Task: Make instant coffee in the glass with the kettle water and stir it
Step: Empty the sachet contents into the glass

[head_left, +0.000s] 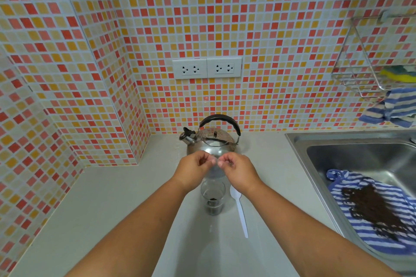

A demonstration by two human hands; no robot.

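A small clear glass stands on the pale counter with dark coffee powder at its bottom. Just above it, my left hand and my right hand meet fingertip to fingertip. Both pinch the top of what looks like a thin clear plastic bag that hangs over the glass. I cannot make out what is in the bag. A steel kettle with a black handle sits right behind my hands, its spout pointing left. A white plastic spoon lies on the counter to the right of the glass.
A steel sink lies to the right, holding a blue-striped cloth with dark grounds on it. A wire rack with a sponge and a hanging striped cloth is on the tiled wall. Two wall sockets sit above the kettle.
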